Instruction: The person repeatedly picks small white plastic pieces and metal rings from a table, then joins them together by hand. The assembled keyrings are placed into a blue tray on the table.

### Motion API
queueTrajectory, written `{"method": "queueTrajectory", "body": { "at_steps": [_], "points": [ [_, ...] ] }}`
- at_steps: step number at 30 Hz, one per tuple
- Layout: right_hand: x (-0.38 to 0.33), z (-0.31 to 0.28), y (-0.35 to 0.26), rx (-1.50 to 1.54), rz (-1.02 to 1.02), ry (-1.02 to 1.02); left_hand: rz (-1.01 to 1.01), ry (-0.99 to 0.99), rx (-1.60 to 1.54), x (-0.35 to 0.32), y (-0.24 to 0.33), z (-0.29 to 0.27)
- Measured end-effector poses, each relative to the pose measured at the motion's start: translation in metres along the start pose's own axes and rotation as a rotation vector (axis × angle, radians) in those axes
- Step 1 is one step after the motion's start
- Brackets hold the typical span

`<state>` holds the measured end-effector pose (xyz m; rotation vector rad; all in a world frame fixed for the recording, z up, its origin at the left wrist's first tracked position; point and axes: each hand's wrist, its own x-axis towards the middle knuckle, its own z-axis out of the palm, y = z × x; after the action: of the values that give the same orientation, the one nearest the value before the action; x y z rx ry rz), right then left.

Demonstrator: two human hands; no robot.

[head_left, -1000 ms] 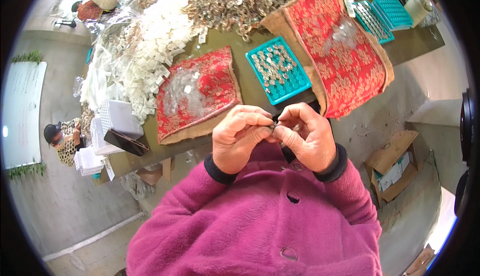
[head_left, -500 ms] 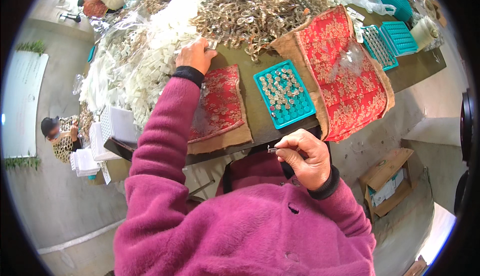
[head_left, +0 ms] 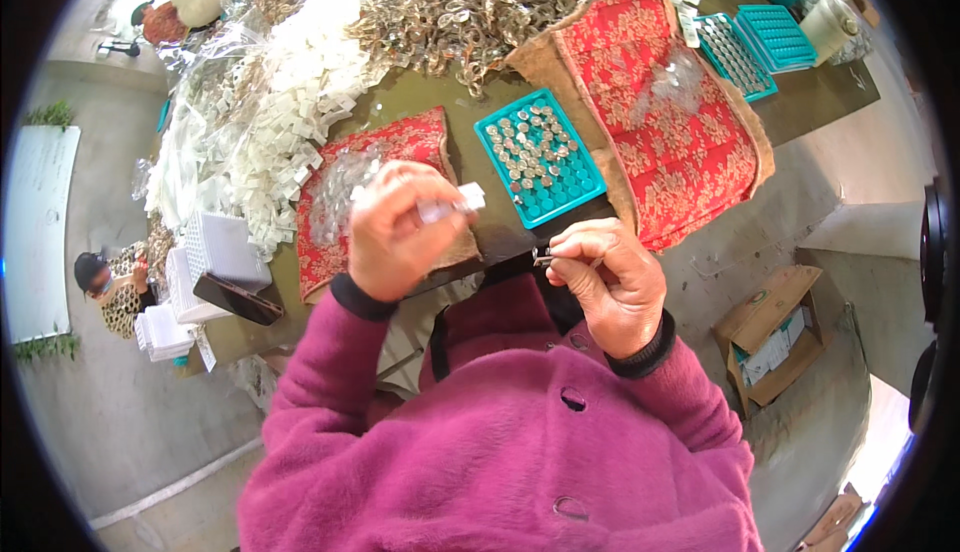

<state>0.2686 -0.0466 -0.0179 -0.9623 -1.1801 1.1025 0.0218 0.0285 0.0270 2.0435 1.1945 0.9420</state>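
My left hand [head_left: 395, 227], partly smeared by motion, pinches a small white card [head_left: 470, 198] above a red floral cloth pad [head_left: 425, 142]. In front of my body, my right hand [head_left: 615, 282] is closed on a small shiny metal piece [head_left: 541, 255] between thumb and fingertips. Its exact kind is too small to make out. Just beyond my right hand lies a teal tray [head_left: 542, 220] with many round, pale metallic pieces standing in it. A heap of white cards [head_left: 285, 117] spreads at the left of the table.
A pile of shiny metal and clear pieces [head_left: 450, 12] covers the back. A larger red floral cloth [head_left: 650, 92] lies at right, with teal trays [head_left: 775, 40] beyond. A phone [head_left: 238, 298] leans by white racks [head_left: 225, 247]. Another person [head_left: 120, 287] sits far left; an open carton [head_left: 770, 337] stands right.
My left hand has drawn back from the white card heap toward my body, carrying a white card. My right hand still pinches the metal piece and has shifted slightly. The view has tilted a little.
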Motion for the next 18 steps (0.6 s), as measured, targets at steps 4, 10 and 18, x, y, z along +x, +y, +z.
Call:
{"method": "queueTrajectory", "body": {
  "at_steps": [4,10,18],
  "points": [
    [-0.003,0.001,-0.014,-0.083,-0.088,0.087,0.053,0.108,-0.073,-0.022,0.026,0.043],
    [-0.004,0.002,-0.018,-0.373,-0.354,-0.022,-0.122,0.184,-0.478,-0.044,0.053,0.070],
    [-0.016,0.003,-0.014,-0.408,-0.367,-0.054,-0.093,0.034,-0.384,-0.058,0.047,0.065]
  ]
}}
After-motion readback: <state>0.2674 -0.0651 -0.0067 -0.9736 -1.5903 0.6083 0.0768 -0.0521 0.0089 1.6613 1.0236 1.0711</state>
